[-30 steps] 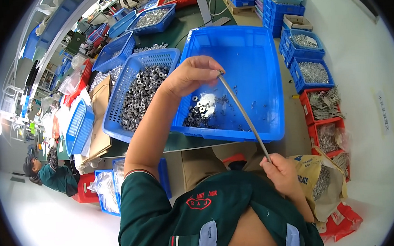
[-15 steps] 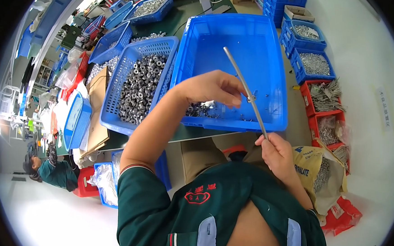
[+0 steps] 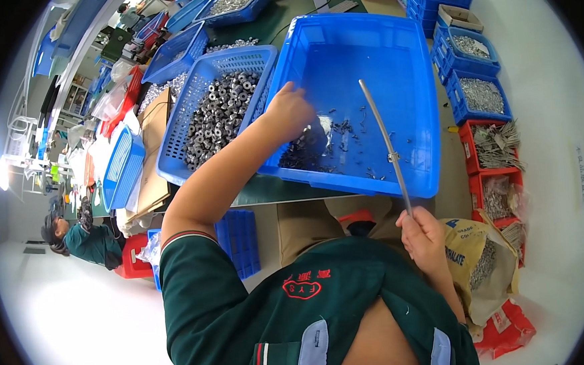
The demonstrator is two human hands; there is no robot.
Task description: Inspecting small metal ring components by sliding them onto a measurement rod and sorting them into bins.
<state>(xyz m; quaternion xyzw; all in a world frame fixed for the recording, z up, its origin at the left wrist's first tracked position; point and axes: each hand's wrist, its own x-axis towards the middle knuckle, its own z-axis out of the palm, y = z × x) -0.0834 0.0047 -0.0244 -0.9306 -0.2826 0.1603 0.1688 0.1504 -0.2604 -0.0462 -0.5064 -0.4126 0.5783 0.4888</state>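
My right hand [image 3: 422,235] is closed around the lower end of a thin metal rod [image 3: 381,127], which slants up over the blue tub [image 3: 356,23]. A small metal piece [image 3: 393,157] sits around the rod, partway along it. My left hand [image 3: 291,112] is over the tub's left part, near its left wall, and apart from the rod. Motion blurs its fingers, so whether it holds anything cannot be made out. Below it lies a heap of small dark parts [image 3: 297,157], with loose small pieces [image 3: 343,129] scattered over the tub floor.
Left of the tub stands a blue perforated basket [image 3: 168,153] of round metal parts with holes. Cardboard [image 3: 155,134] leans beside it. Blue and red bins [image 3: 472,148] of metal parts line the right side, above a yellow sack [image 3: 462,239]. A person [image 3: 91,238] sits far left.
My left hand has left the rod and moved left over the heap of dark parts. My right hand still holds the rod. The whole view has shifted slightly.
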